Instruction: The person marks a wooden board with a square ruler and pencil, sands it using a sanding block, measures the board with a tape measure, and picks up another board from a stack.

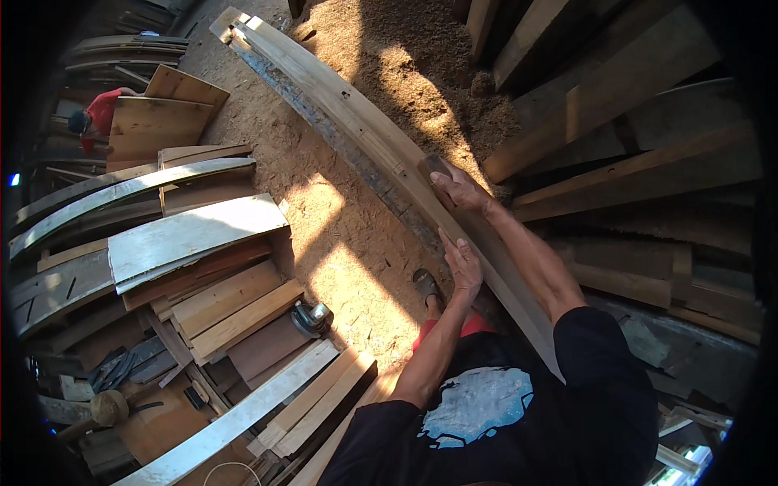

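Right hand (pixel 460 191), fingers wrapped on small dark wooden block (pixel 432 167), centre frame; left hand (pixel 463 266) fingers together, flat on long pale curved timber plank (pixel 356 121); slip risks splinters

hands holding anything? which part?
Right hand grips a small dark block by its near end, pressed on the long plank. Left hand rests flat on the plank's near edge, not gripping.

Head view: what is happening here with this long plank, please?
A person bends over a long pale wooden plank lying across a sawdust-covered floor. The right hand presses a small dark block onto the plank; the left hand rests flat on its edge. Stacked boards lie to the left.
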Motion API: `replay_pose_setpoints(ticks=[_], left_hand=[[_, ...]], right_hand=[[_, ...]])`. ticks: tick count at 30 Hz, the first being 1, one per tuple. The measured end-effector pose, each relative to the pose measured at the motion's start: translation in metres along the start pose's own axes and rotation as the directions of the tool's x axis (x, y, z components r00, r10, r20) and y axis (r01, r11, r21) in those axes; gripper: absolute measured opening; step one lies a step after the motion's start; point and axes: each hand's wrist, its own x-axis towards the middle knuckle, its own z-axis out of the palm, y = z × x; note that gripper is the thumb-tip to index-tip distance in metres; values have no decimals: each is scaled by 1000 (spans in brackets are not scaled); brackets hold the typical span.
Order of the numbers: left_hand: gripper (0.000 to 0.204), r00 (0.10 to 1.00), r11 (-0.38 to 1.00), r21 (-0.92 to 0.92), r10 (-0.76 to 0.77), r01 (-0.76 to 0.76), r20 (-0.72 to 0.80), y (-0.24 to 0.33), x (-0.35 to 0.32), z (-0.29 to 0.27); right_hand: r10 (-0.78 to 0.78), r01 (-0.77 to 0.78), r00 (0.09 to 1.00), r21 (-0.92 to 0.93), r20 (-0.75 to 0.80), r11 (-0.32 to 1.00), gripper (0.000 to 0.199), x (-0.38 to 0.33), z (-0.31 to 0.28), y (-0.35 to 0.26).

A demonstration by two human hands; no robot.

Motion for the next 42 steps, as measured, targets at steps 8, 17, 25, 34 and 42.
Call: replay_pose_setpoints(ticks=[8, 17, 25, 34, 42], left_hand=[[77, 930, 863, 394, 200, -316, 308, -19, -10, -75], [62, 884, 721, 609, 12, -330, 466, -66, 21, -187], [57, 814, 639, 596, 84, -487, 575, -42, 129, -297], [74, 661, 421, 546, 204, -725, 722, 23, 276, -328], [95, 548, 240, 493, 338, -836, 765, 108, 324, -248]], right_hand=[[253, -232, 966, 611, 54, 757, 59, -180, -30, 52], [331, -227, 931, 461, -157, 858, 69, -223, -21, 36], [366, -35, 716, 493, -595, 869, 70, -218, 13, 13], [390, 338, 323, 489, -863, 804, 64, -253, 72, 32], [432, 590, 255, 493, -865, 639, 59, -262, 79, 63]])
